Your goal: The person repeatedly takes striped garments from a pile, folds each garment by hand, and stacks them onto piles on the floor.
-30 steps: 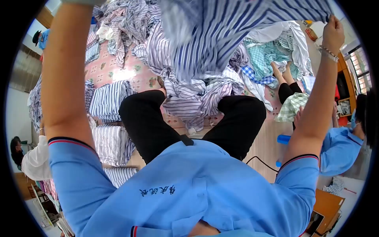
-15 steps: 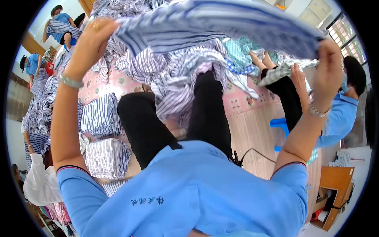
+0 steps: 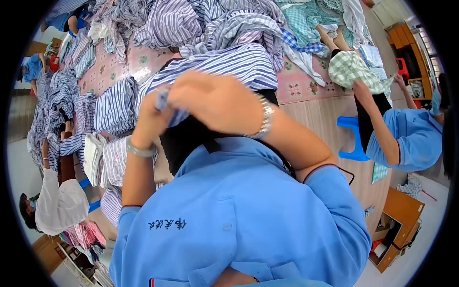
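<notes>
A blue-and-white striped cloth (image 3: 229, 69) lies spread across my black-trousered lap, its nearer part gathered up toward my hands. My left hand (image 3: 152, 115), with a pale bangle at the wrist, is closed on a bunched corner of it. Crossing over from the right, my right hand (image 3: 215, 103) is blurred by motion; its bent fingers meet the left hand at that same bunched corner. Folded striped cloths (image 3: 116, 106) sit in a stack just left of my lap, with a paler striped stack (image 3: 114, 162) nearer to me.
Heaps of striped cloth (image 3: 174, 24) cover the pink floral mat (image 3: 299, 79) ahead. Green checked cloth (image 3: 311, 16) lies farther right. On a blue stool (image 3: 351, 136) at right, a co-worker (image 3: 409, 136) handles a green checked piece. Another person in white (image 3: 60, 205) sits at left.
The striped cloth was stretched between my raised, widely parted hands. It now rests over my lap, and both hands have come down, the right moving left to meet the other.
</notes>
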Motion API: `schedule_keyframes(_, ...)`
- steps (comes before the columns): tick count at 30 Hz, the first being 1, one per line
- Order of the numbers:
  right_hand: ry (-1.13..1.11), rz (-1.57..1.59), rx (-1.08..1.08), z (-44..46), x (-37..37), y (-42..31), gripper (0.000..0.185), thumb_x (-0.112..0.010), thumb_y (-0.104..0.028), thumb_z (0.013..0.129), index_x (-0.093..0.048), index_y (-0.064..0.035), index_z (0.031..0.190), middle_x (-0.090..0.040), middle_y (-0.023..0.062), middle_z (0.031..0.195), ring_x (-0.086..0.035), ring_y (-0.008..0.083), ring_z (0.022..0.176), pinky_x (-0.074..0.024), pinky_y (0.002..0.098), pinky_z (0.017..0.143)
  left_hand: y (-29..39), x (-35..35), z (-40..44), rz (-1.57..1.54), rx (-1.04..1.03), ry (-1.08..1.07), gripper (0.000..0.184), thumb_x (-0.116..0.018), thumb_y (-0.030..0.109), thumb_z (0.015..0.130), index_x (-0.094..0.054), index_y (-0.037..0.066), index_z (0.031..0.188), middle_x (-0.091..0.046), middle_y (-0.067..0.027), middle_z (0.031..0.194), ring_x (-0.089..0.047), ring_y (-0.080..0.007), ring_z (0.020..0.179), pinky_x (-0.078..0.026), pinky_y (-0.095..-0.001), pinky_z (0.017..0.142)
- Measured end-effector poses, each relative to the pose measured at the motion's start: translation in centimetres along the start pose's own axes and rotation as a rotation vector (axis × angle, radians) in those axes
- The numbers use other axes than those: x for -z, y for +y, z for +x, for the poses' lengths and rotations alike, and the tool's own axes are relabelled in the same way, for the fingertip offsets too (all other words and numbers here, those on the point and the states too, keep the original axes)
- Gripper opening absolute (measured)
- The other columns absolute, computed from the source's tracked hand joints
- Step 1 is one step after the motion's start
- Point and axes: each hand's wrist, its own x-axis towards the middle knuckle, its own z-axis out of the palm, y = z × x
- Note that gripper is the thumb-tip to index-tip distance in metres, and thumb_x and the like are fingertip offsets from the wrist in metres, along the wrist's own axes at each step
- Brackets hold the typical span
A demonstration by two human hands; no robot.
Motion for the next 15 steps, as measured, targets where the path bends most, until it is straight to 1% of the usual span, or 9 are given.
schedule_keyframes(1, 0.098, -0.078, 0.008, -0.4, 1.2, 1.5, 0.017, -0.056, -0.007, 0.079, -0.058, -0.0072, 0.096, -0.059, 0.0096, 0.097, -0.061, 0.0244, 0.078, -0.0498, 0.0301, 0.067, -2.8, 0.6, 0.6, -0.152, 0.22, 0.182, 0.018, -0.062, 0.008, 0.078, -0.059, 0.0, 0.093, -0.063, -0.0086, 0.088, -0.062, -0.0182, 0.077, -0.047, -0.03, 0.068)
schedule_keyframes(2, 0.177, 0.0, -0.339, -1.2, 3.2, 2.0, 0.014, -0.055, -0.01, 0.082, -0.059, -0.0048, 0.095, -0.06, 0.0108, 0.096, -0.061, 0.023, 0.077, -0.0487, 0.0296, 0.069, -5.6, 1.3, 1.3, -0.303, 0.442, 0.365, 0.017, -0.06, 0.011, 0.082, -0.059, 0.0, 0.095, -0.063, -0.0095, 0.09, -0.063, -0.0178, 0.076, -0.048, -0.0286, 0.068)
schedule_keyframes(3, 0.2, -0.15, -0.406, -3.7, 4.4, 5.4, 0.015, -0.056, -0.012, 0.084, -0.06, -0.0026, 0.094, -0.061, 0.0112, 0.088, -0.061, 0.0219, 0.074, -0.0474, 0.0283, 0.066, -6.0, 1.4, 2.4, -0.567, 0.526, 0.457, 0.02, -0.059, 0.013, 0.083, -0.058, -0.001, 0.097, -0.063, -0.0105, 0.092, -0.063, -0.0181, 0.076, -0.05, -0.0281, 0.069)
schedule_keyframes(4, -0.023, -0.38, -0.445, -7.6, 6.4, 9.0, 0.015, -0.055, -0.014, 0.085, -0.061, -0.0012, 0.091, -0.061, 0.012, 0.08, -0.061, 0.0211, 0.072, -0.0464, 0.0291, 0.061, -6.5, 1.7, 3.5, -0.831, 0.606, 0.551, 0.023, -0.058, 0.016, 0.085, -0.057, -0.002, 0.099, -0.063, -0.0114, 0.095, -0.064, -0.0184, 0.075, -0.051, -0.0277, 0.07)
schedule_keyframes(5, -0.294, -0.187, -1.253, -9.2, 8.4, 10.7, 0.024, -0.053, -0.023, 0.088, -0.06, -0.002, 0.097, -0.062, 0.0131, 0.079, -0.061, 0.0178, 0.072, -0.0444, 0.028, 0.058, -10.8, 2.4, 3.1, -1.11, 0.741, 0.445, 0.033, -0.061, 0.019, 0.084, -0.055, -0.005, 0.105, -0.063, -0.0139, 0.099, -0.064, -0.0215, 0.081, -0.052, -0.0316, 0.076)
schedule_keyframes(8, -0.589, 0.117, -1.726, -20.5, 7.5, 16.2, 0.035, -0.055, -0.034, 0.084, -0.058, -0.0041, 0.103, -0.062, 0.0135, 0.089, -0.06, 0.0204, 0.081, -0.0451, 0.0334, 0.067, -12.4, 1.0, 2.5, -1.196, 0.956, 0.388, 0.038, -0.061, 0.022, 0.084, -0.054, -0.005, 0.11, -0.062, -0.0151, 0.101, -0.064, -0.0219, 0.084, -0.052, -0.0333, 0.076)
schedule_keyframes(11, 0.015, 0.761, -2.013, -26.4, 2.6, 18.5, 0.048, -0.058, -0.045, 0.08, -0.057, -0.0062, 0.109, -0.061, 0.0139, 0.099, -0.059, 0.0231, 0.089, -0.0458, 0.0387, 0.075, -11.5, 1.0, 3.0, -1.129, 0.985, 0.437, 0.037, -0.06, 0.023, 0.085, -0.054, -0.004, 0.11, -0.063, -0.0139, 0.1, -0.064, -0.0208, 0.084, -0.052, -0.0308, 0.075)
schedule_keyframes(13, 0.839, 1.153, -1.854, -27.3, 0.5, 21.2, 0.052, -0.062, -0.046, 0.077, -0.057, -0.0064, 0.11, -0.06, 0.0131, 0.104, -0.057, 0.0255, 0.094, -0.0454, 0.0421, 0.081, -12.6, 1.9, 3.6, -1.065, 0.91, 0.467, 0.037, -0.06, 0.027, 0.085, -0.056, -0.003, 0.106, -0.064, -0.014, 0.096, -0.065, -0.0205, 0.078, -0.054, -0.0299, 0.071)
schedule_keyframes(15, 0.849, 0.937, -1.884, -27.5, 0.5, 25.9, 0.044, -0.063, -0.034, 0.077, -0.057, -0.0042, 0.108, -0.061, 0.0121, 0.099, -0.059, 0.0252, 0.089, -0.0475, 0.0392, 0.076, -10.7, 4.0, 5.5, -0.906, 0.782, 0.516, 0.039, -0.058, 0.03, 0.086, -0.055, -0.003, 0.107, -0.063, -0.0113, 0.097, -0.063, -0.0173, 0.081, -0.052, -0.0278, 0.072)
